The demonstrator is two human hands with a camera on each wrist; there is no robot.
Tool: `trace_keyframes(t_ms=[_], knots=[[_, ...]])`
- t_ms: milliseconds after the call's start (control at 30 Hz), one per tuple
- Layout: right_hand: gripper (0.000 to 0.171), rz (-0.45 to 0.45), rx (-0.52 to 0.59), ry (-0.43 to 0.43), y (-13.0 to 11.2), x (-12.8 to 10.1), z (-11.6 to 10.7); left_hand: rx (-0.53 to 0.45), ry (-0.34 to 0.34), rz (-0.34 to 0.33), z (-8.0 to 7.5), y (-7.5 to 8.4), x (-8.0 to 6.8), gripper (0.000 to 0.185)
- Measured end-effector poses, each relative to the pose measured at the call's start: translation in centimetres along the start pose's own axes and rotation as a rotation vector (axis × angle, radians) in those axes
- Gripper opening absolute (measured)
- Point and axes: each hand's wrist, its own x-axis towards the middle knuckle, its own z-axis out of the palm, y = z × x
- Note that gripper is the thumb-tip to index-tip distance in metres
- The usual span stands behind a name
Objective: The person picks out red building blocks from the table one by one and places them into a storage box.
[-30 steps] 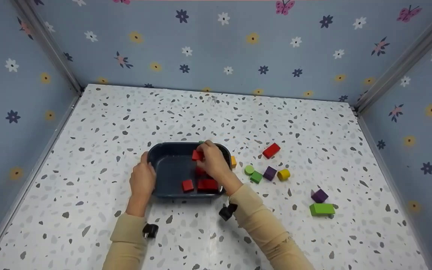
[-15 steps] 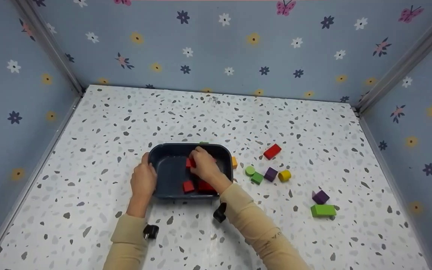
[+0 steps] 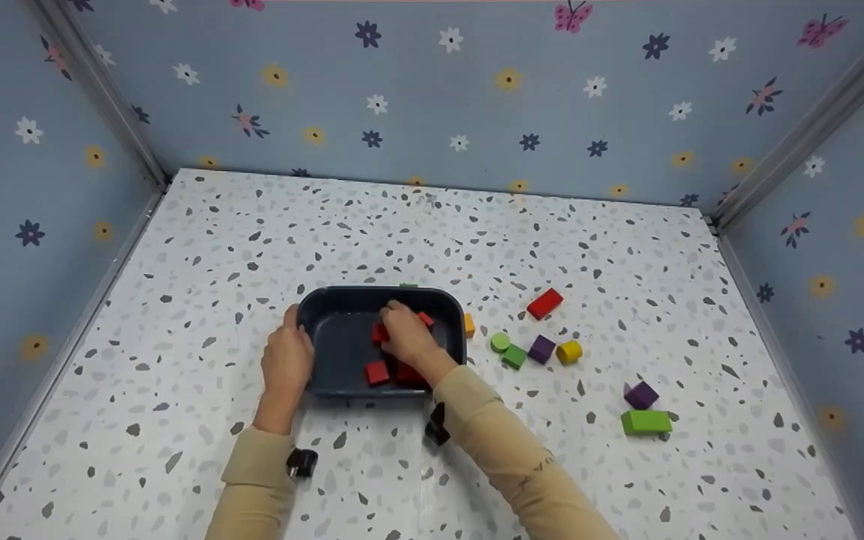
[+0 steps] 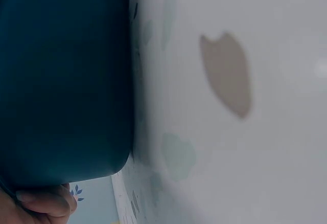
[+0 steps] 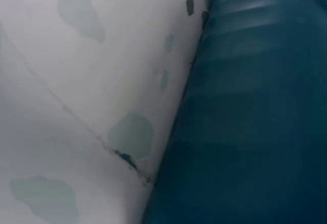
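Your left hand grips the left rim of a dark blue tray resting on the speckled table. Your right hand reaches down inside the tray among several red blocks; whether its fingers grasp one cannot be told. More coloured blocks lie scattered to the tray's right.

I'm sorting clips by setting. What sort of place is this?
Probably a small staged tabletop booth, not a lived-in room: a speckled white table boxed in by flower-and-butterfly papered panels with metal corner posts, and toy blocks scattered beside a dark tray.
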Motion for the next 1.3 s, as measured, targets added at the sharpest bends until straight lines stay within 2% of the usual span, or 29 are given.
trace_keyframes(t_ms=[100,733,967,1300], knots=[[0.026,-0.011,-0.021,0.003,0.0,0.1,0.0,0.001,-0.007,-0.009,0.0,0.0,0.0,0.036],[0.029,0.023,0.020,-0.021,-0.2,-0.3,-0.3,0.010,-0.033,-0.037,0.0,0.1,0.2,0.036],[0.030,-0.025,0.048,0.072,-0.2,-1.0,-1.1,-0.003,0.000,-0.013,0.0,0.2,0.0,0.035],[0.024,-0.018,0.108,0.166,0.5,-2.2,-2.6,0.003,0.006,-0.018,0.0,0.1,0.0,0.035]])
